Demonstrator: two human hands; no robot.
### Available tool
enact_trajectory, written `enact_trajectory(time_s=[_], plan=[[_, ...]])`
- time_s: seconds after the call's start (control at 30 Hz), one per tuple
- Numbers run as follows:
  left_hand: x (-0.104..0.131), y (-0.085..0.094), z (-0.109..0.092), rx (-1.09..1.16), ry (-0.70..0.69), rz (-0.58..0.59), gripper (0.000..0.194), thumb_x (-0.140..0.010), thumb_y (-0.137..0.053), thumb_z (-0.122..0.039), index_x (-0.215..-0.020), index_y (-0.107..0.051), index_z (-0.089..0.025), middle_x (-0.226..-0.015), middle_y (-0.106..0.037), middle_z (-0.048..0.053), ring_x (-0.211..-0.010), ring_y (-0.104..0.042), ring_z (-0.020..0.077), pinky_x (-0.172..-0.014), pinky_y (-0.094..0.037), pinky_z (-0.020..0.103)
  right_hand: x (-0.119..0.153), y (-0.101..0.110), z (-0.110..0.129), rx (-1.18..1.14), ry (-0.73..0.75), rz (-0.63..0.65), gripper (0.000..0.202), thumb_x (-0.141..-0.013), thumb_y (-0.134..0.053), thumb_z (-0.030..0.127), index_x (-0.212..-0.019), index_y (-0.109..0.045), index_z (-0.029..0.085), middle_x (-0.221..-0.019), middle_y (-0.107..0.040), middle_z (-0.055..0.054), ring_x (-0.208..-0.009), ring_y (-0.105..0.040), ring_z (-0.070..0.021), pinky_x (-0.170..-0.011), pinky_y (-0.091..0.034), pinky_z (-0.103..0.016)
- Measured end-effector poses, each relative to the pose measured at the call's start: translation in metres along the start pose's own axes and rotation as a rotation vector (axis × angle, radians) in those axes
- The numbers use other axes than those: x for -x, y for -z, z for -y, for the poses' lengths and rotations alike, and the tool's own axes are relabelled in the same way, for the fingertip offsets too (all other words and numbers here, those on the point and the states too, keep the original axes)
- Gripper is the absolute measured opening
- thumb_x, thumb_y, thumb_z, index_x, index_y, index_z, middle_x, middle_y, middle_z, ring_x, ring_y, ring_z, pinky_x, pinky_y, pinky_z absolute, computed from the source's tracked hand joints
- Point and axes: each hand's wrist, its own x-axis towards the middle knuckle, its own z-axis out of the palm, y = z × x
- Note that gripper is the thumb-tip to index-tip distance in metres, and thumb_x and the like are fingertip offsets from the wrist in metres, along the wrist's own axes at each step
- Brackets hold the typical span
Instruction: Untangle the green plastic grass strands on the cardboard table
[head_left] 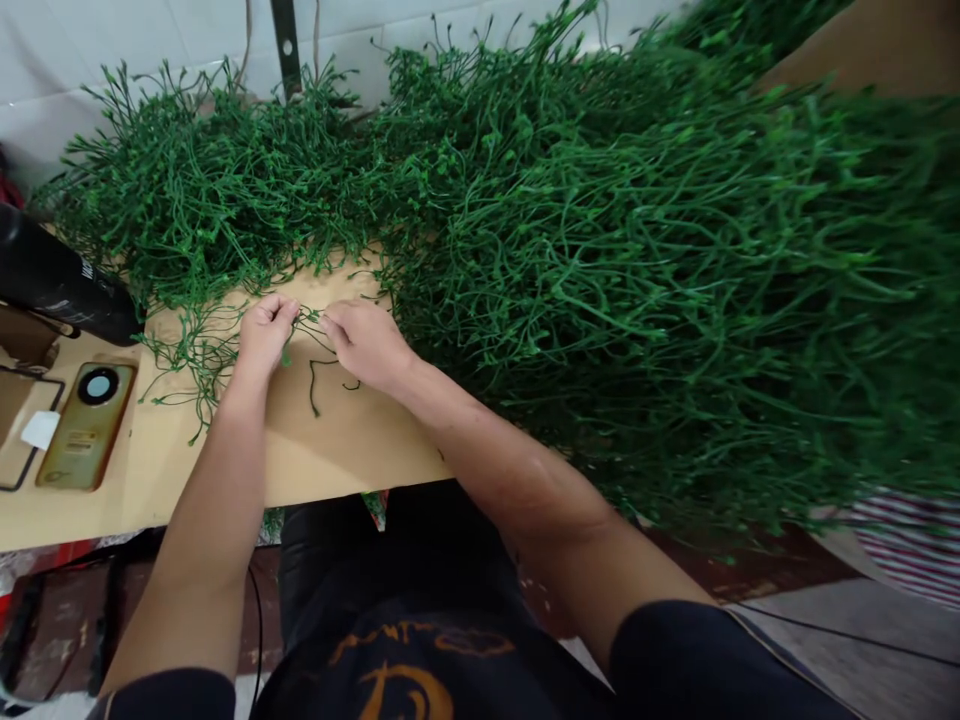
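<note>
Over the tabletop, my left hand (264,328) is closed in a pinch on thin green artificial-looking stems with small branching tips. Close beside it, my right hand (366,342) pinches the same stems from the other side, thumb and forefinger together. A short stretch of green stem (311,318) shows between the two sets of fingertips. Left of my left hand lies a loose bunch of stems (196,350). Below my right hand are a dark bent stem piece (313,385) and a small curled one (351,386).
A large heap of green stems (637,260) covers the right side, with another pile (217,190) along the tiled wall. At the left of the tan table (322,460) are a black bottle (64,280), a gold phone (88,425) and a black-edged frame (26,470).
</note>
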Motion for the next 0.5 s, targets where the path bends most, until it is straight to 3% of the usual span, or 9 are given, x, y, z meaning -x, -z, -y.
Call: enact_trajectory(time_s=[0.5], plan=[[-0.003, 0.004, 0.006, -0.071, -0.083, 0.047, 0.023, -0.076, -0.055, -0.014, -0.054, -0.049, -0.016, -0.048, -0.037, -0.006, -0.05, -0.032, 0.0077, -0.054, -0.03, 0.021, 0.015, 0.022, 0.0, -0.096, -0.089, 0.091, 0.028, -0.092, -0.036, 0.022, -0.086, -0.062, 0.012, -0.088, -0.06, -0.008, -0.08, -0.049, -0.0139, -0.073, -0.032, -0.026]])
